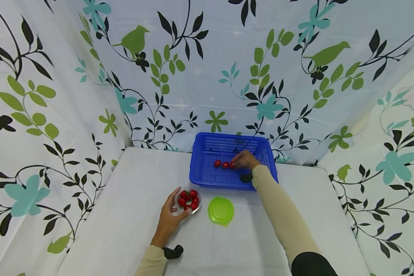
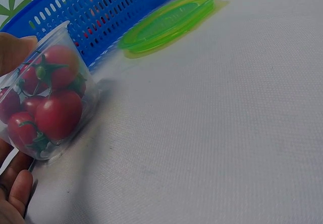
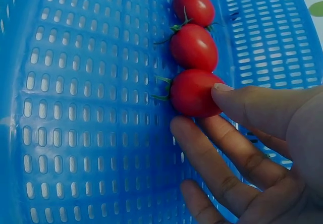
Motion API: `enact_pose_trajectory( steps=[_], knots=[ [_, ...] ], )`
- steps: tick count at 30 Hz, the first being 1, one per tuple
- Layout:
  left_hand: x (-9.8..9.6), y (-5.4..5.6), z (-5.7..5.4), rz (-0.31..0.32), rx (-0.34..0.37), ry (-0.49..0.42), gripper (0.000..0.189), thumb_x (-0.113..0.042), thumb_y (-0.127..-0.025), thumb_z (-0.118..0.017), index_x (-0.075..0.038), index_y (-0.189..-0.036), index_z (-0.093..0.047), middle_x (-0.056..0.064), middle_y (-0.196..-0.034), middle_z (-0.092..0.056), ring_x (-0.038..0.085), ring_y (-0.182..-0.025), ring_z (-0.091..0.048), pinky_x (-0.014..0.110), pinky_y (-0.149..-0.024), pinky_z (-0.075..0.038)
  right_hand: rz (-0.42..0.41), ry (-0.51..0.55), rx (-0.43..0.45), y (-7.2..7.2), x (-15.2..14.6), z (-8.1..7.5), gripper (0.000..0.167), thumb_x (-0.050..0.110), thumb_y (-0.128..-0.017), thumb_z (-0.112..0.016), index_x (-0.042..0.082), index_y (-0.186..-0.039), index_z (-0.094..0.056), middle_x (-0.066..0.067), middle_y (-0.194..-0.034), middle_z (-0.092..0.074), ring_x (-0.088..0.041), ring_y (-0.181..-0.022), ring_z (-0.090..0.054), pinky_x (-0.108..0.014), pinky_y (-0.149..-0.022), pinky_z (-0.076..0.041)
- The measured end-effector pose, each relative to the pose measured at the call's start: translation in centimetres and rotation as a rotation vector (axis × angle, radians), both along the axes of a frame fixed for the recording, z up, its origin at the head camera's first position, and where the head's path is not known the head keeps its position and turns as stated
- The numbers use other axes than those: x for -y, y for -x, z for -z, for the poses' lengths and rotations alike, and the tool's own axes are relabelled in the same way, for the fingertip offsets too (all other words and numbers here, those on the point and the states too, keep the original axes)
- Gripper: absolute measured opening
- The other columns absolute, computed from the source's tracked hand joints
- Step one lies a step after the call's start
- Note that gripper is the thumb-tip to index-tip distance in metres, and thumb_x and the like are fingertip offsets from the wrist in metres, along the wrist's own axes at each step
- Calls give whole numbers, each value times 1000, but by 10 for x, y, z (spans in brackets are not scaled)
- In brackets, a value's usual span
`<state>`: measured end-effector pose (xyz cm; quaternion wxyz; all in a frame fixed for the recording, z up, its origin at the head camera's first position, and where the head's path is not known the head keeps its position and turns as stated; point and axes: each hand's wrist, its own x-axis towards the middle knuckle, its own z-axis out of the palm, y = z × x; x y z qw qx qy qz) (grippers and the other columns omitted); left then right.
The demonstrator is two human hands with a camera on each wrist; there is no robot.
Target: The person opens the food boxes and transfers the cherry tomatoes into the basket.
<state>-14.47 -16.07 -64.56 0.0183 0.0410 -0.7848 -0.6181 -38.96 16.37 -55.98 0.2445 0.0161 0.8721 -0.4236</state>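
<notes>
My left hand (image 1: 170, 217) holds a clear plastic tub (image 2: 83, 85) on the table, its thumb and fingers spread around the sides. Several red cherry tomatoes (image 2: 59, 114) with green stems fill the tub. Inside the blue basket (image 1: 207, 181), my right hand (image 1: 245, 160) pinches a cherry tomato (image 3: 196, 94) between thumb and fingers. This tomato is the nearest of three in a row in the right wrist view; the middle tomato (image 3: 194, 48) and the far tomato (image 3: 193, 7) lie against one another beyond it.
A green plastic lid (image 1: 220, 211) lies flat on the white table (image 1: 131, 191), right of the tub and in front of the basket. Patterned cloth (image 1: 207, 76) hangs behind the basket and along both sides.
</notes>
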Motion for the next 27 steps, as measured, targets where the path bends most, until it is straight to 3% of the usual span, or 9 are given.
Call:
enact_pose_trajectory(
  steps=[11,16,21,27],
  knots=[
    [-2,-1,-3,-2,7,21,93,-32,-85,-91,-26,-164,-41,-1,-172,-39,36,-157,-39,48,-112,-43,8,-35,-29,3,-3,0,21,5,-100,-70,1,-120,-77,-18,-118,-79,-33,-111,-77,-57,-112,-50],
    [-1,0,-2,-2,5,19,94,-32,-85,-91,-25,-164,-40,-1,-173,-38,35,-159,-37,49,-113,-43,44,-34,-55,2,-4,-5,24,5,-99,-72,1,-121,-76,-19,-125,-76,-36,-120,-71,-55,-115,-48],
    [-1,-1,-3,-6,2,9,95,-33,-84,-92,-26,-164,-41,-2,-172,-39,32,-159,-38,47,-112,-43,38,-23,-172,-6,-5,-19,31,6,-100,-69,-2,-129,-73,-21,-132,-72,-37,-122,-69,-53,-111,-53],
    [-1,-1,-3,1,-2,4,95,-32,-85,-92,-27,-164,-40,-1,-172,-39,31,-160,-36,48,-111,-42,26,-14,-333,-17,-4,-45,29,13,-103,-68,4,-131,-72,-15,-133,-71,-34,-123,-67,-52,-108,-54]
  ],
)
